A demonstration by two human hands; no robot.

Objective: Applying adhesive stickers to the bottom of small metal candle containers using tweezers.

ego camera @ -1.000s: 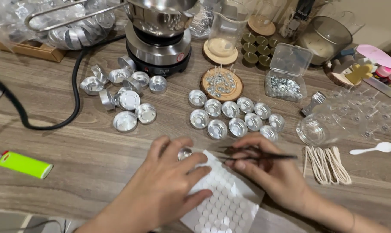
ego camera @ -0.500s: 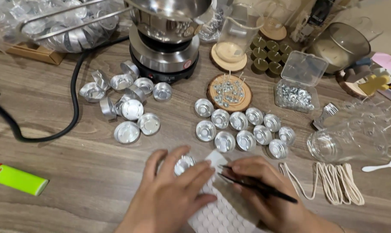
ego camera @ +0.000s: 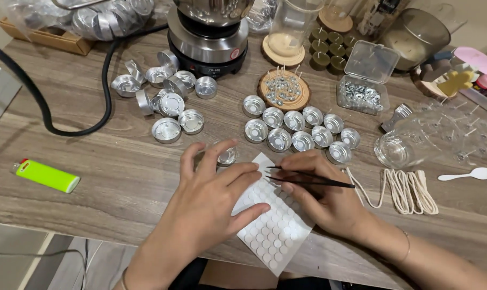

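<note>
My left hand (ego camera: 208, 196) lies flat on a white sheet of round stickers (ego camera: 273, 228) near the table's front edge, its fingers spread and pressing the sheet down. A small aluminium cup (ego camera: 227, 156) sits just beyond its fingertips. My right hand (ego camera: 321, 196) grips black tweezers (ego camera: 308, 180), whose tips point left onto the sheet's upper part. Two rows of empty aluminium cups (ego camera: 297, 131) stand behind the hands.
A loose heap of cups (ego camera: 165, 99) lies at left, behind it a hot plate (ego camera: 208, 45) with a black cable (ego camera: 55, 115). A green lighter (ego camera: 45, 175), wick strands (ego camera: 402, 190), a white spoon (ego camera: 466, 174), a clear box of wick holders (ego camera: 364, 80) and a glass jar (ego camera: 402, 145) surround the work spot.
The view has shifted a little. My left hand has spread flatter over the sticker sheet, and the tweezers' tips have come down onto the sheet.
</note>
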